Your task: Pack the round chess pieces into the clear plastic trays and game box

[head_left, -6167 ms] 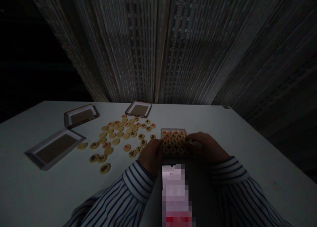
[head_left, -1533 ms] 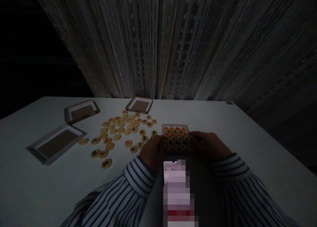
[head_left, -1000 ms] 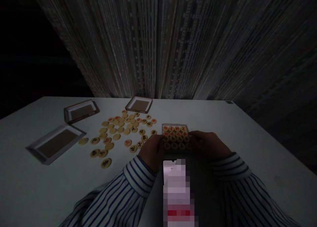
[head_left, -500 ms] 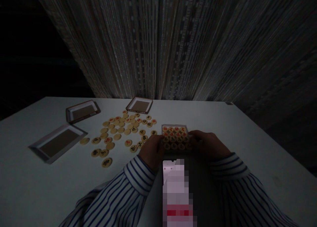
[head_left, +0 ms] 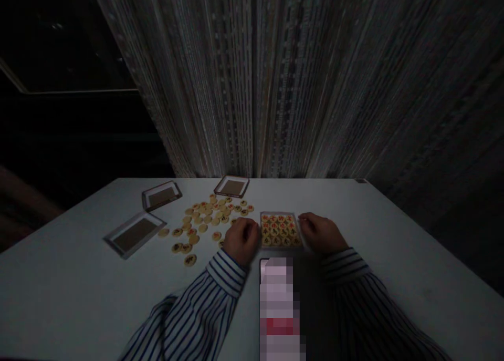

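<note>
A small open box [head_left: 279, 247] lies in front of me, filled with rows of round wooden xiangqi pieces [head_left: 280, 225], red characters in the far rows and black ones nearer. My left hand [head_left: 241, 240] rests at the box's left edge, fingers curled in. On the other side, my right hand [head_left: 323, 233] is curled too, its fingertips close to the box's right edge. Nothing shows in either hand; whether they still touch the box is hard to tell. Loose xiangqi pieces [head_left: 202, 228] are scattered left of my left hand, some face up, some blank side up.
Three shallow trays stand on the white table [head_left: 79, 287]: a near-left tray [head_left: 125, 253], a tray behind it [head_left: 162, 195] and a far tray [head_left: 231, 186]. A lit phone [head_left: 277, 298], partly blurred out, is below the box. A string curtain [head_left: 271, 88] hangs behind.
Both hands have drawn back slightly from the box's sides, which they were gripping. The box now shows flat, with its near rows uncovered. The view has shifted, so the scene appears lower.
</note>
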Demonstrator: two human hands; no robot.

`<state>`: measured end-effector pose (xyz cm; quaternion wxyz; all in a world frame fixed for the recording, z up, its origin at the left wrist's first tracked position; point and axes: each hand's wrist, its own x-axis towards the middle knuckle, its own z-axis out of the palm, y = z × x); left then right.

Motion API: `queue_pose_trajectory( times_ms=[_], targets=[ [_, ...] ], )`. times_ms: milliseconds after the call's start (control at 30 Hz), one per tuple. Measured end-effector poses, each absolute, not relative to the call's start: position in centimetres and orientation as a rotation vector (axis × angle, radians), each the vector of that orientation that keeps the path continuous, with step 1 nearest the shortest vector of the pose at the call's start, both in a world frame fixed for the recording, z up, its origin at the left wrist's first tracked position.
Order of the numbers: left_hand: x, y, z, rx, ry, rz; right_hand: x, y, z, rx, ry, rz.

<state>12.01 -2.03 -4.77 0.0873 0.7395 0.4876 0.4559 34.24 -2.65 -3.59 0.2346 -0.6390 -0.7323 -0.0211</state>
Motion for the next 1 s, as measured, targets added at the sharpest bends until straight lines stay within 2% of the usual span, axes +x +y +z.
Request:
queue_pose_trajectory(
  times_ms=[200, 1000],
  targets=[
    [12.1, -2.4, -5.9, 2.231, 1.435, 1.467, 34.1, -2.9, -3.6, -1.745, -1.979, 0.050],
    [12.0, -2.8, -6.5, 2.157, 1.510, 1.317, 34.0, -2.2, -4.4, -1.618, -1.987, 0.217]
  ],
)
